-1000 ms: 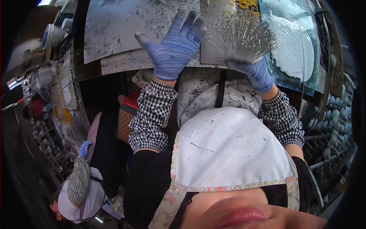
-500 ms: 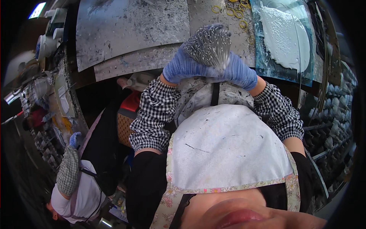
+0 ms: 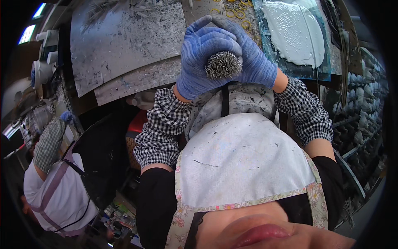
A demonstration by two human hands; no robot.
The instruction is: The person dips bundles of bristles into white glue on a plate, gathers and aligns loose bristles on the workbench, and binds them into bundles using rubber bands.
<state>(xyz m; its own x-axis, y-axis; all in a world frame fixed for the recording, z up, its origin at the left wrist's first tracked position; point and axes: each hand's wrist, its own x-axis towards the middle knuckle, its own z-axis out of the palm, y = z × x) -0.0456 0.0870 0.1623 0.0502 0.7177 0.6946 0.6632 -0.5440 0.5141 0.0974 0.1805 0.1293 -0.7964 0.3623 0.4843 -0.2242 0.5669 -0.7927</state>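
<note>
Both hands now enclose the wire bundle [image 3: 224, 65]; 1.0 s ago, the left hand [image 3: 201, 58] is spread flat and unloaded while the right hand [image 3: 255, 58] alone grips the bundle, its looped ends fanned. The bundle is now compact, between the 2 palms in front of the apron [image 3: 248, 157], with a dense, rounded cluster of tips facing the camera. The left hand is curled closed around the bundle; the right hand is cupped closed against its other side, with the fingers of both hands meeting above.

Wires: thin, silver-grey, bristly at the exposed end. Gloves: blue ribbed knit, darkened at the fingertips. Sleeve covers [image 3: 159, 137]: black-and-white checked fabric, gathered at the cuffs. Metal-grey board [image 3: 128, 37]: flat, heavily spattered. White paste [image 3: 292, 35]: thick, glossy, pitted, spread on a blue-tinted sheet [image 3: 325, 72]. Rings [image 3: 240, 15]: yellow, thin, circular.
</note>
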